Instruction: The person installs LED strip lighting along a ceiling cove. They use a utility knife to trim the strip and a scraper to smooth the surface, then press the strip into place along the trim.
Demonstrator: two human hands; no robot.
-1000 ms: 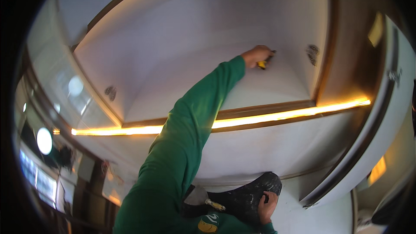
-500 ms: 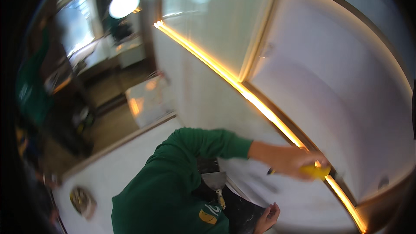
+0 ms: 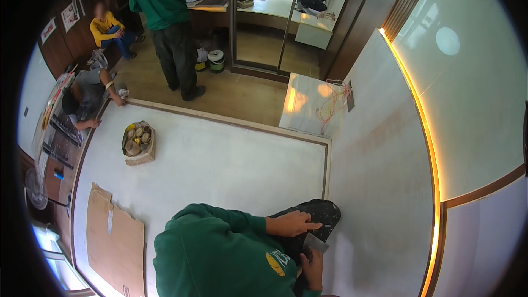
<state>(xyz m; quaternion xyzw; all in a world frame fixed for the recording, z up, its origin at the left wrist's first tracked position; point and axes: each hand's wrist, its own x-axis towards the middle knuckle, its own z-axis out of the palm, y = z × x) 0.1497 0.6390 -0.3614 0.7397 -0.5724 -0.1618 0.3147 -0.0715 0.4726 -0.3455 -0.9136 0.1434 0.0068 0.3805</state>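
A putty knife with a wide grey blade (image 3: 316, 243) is in my right hand (image 3: 312, 268), which is closed around its mostly hidden handle. The blade sits over my lap, close to my raised knee in paint-flecked dark trousers (image 3: 325, 214). My left hand (image 3: 294, 224) lies over the same leg, just beyond the blade. Its index finger is stretched out, and nothing shows in its grip. A pale wall panel (image 3: 379, 187) rises to the right of my knee, edged by a glowing strip light (image 3: 429, 132).
An open box of tape rolls (image 3: 138, 143) and a cardboard sheet (image 3: 114, 236) lie on the white platform (image 3: 231, 165). A person crouches at its left edge; another in green stands beyond it. Loose red wires (image 3: 334, 96) hang by a glossy cabinet (image 3: 302, 99).
My left hand has come back from the strip light to my leg; the yellow thing it held is out of sight. My right hand has taken hold of the putty knife. The view has swung left.
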